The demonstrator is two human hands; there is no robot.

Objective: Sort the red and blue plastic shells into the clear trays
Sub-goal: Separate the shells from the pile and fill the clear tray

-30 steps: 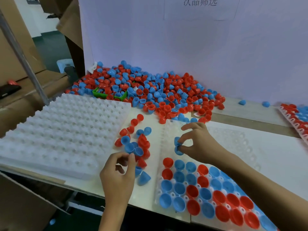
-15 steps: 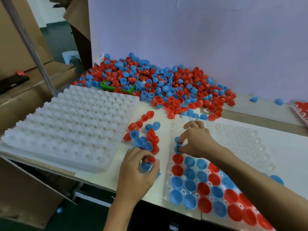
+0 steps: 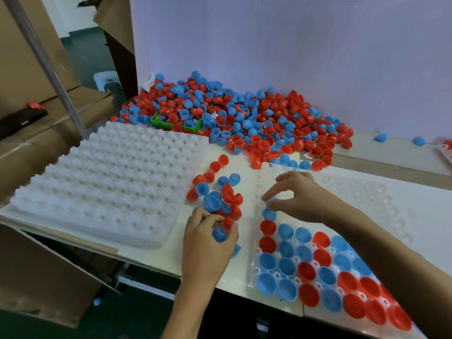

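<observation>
Near the front edge of the white table [image 3: 156,259], the left hand [image 3: 208,243] curls its fingers round a blue plastic half-shell [image 3: 219,234] at the near end of a small loose cluster of red and blue shells [image 3: 217,192]. Just to the right, the right hand [image 3: 297,196] pinches another blue shell [image 3: 268,198] over the clear dimpled tray [image 3: 354,189], whose near rows are filled with red and blue shells. A large heap of shells [image 3: 244,118] lies at the far side; a white bumpy stack of trays [image 3: 110,182] sits left.

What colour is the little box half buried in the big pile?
Green, seen in the head view.
</observation>
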